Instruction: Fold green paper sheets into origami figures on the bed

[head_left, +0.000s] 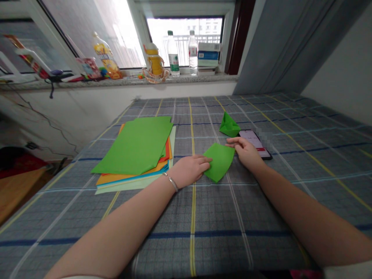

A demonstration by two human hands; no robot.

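A small green square of paper (218,162) lies on the plaid cloth with one corner towards me, its right side curling up a little. My left hand (190,170) grips its left corner, the fingers over the paper's top. At the right corner my right hand (245,152) has the edge between thumb and fingers. Just behind, a folded green paper shape (229,126) with raised triangular flaps stands on the cloth. Left of my left hand lies a stack of coloured paper sheets (136,145), green on top, with orange, blue, red and pale green edges below.
A lit phone (255,145) lies right beside my right hand. The checked cloth (162,244) covers the whole surface. Along the window sill (122,81) stand a clear bottle (173,54), a yellow cup (155,62), a juice bottle (106,58) and stacked boxes (208,55).
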